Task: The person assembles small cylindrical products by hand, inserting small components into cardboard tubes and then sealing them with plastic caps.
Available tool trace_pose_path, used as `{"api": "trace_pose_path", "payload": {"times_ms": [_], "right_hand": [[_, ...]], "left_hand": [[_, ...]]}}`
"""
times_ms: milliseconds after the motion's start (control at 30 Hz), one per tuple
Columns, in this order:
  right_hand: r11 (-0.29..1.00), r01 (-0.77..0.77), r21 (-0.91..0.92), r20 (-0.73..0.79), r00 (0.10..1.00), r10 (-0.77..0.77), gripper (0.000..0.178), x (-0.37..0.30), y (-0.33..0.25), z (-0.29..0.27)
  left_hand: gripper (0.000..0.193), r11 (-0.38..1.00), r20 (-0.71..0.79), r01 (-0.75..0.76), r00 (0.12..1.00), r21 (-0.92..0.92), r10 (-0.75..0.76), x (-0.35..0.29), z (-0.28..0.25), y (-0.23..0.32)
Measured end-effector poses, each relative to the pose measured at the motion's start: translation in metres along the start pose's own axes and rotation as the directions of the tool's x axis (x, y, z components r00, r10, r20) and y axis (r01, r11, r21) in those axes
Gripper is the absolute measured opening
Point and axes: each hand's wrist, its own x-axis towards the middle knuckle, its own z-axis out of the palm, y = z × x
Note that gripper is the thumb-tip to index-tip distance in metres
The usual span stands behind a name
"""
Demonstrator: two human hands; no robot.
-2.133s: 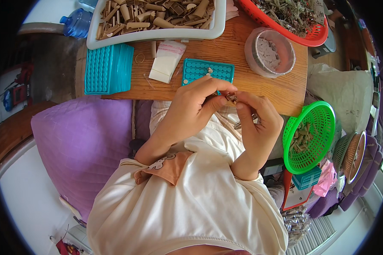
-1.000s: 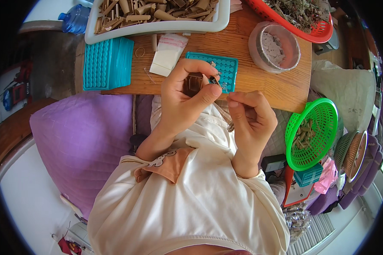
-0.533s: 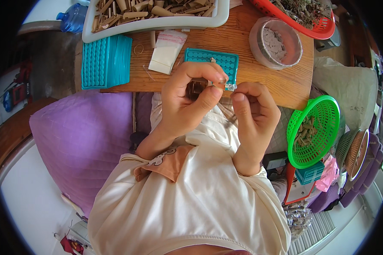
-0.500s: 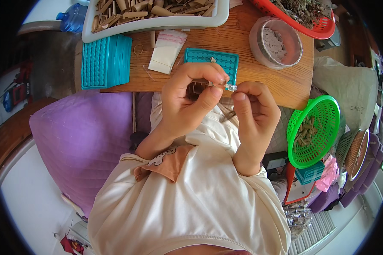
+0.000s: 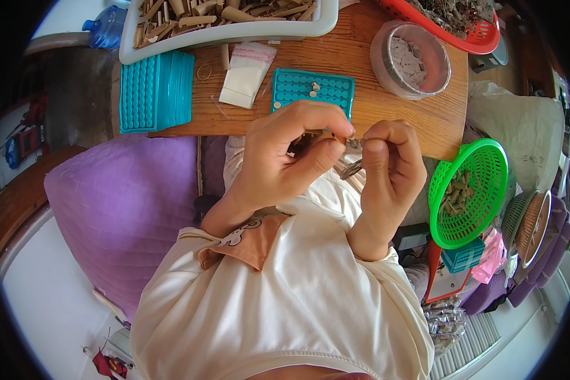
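Note:
Both my hands are up in front of my lap, just off the table's near edge, with their fingertips almost meeting. My left hand is closed in a pinch on a small brownish piece, mostly hidden by the thumb and forefinger. Opposite it, my right hand pinches the end of a small greyish, partly clear piece between the two hands. A thin brown strip sticks out beside the right thumb; its kind is unclear. Behind the left hand lies a teal tray with round wells and a few small whitish bits on it.
Stacked teal trays, small clear bags and a white tub of brown pieces are on the wooden table. A clear bowl holds white flakes. At right are red and green baskets.
Both hands have shifted slightly right, still pinched together. The shiny clear piece between the fingertips shows less now. More of the teal tray and its whitish bits are visible.

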Motion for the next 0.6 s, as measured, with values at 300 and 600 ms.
{"api": "trace_pose_path", "payload": {"times_ms": [300, 600], "right_hand": [[0.971, -0.082, 0.225, 0.021, 0.997, 0.080, 0.003, 0.0006, -0.0033, -0.0012], [0.981, -0.079, 0.179, 0.031, 0.997, 0.074, 0.003, 0.0032, 0.0025, -0.0023]], "left_hand": [[0.011, 0.994, 0.034, 0.067, 0.997, 0.083, -0.070, 0.0007, 0.0002, 0.0042], [0.015, 0.914, 0.041, 0.295, 0.954, -0.279, -0.296, 0.0043, -0.0017, 0.0032]]}}
